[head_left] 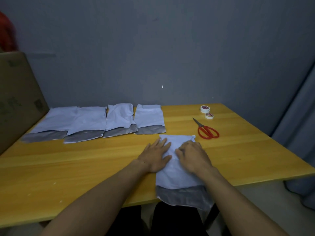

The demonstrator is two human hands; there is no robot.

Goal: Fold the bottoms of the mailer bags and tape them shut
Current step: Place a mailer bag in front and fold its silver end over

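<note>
Tho illegible, red print: tape roll (205,109)

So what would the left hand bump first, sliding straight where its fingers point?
Probably nothing soon: the left hand crosses its mailer bag, then bare table, perhaps nearing the scissors.

- On our yellow wooden table (85,167), a flat white plastic mailer bag (175,178) lies right before us, its near end past the table's near edge.
- Our left hand (156,156) and right hand (192,156) rest side by side on that bag's far half.
- Behind it, to the left, a row of four white plastic mailer bags (119,118) lies side by side, neighbours touching.
- Right of the row lie red-handled metal scissors (207,129); behind them sit two small white tape rolls (205,109), one just behind the other.
- A brown cardboard box (17,92) stands at the table's left end.
</note>
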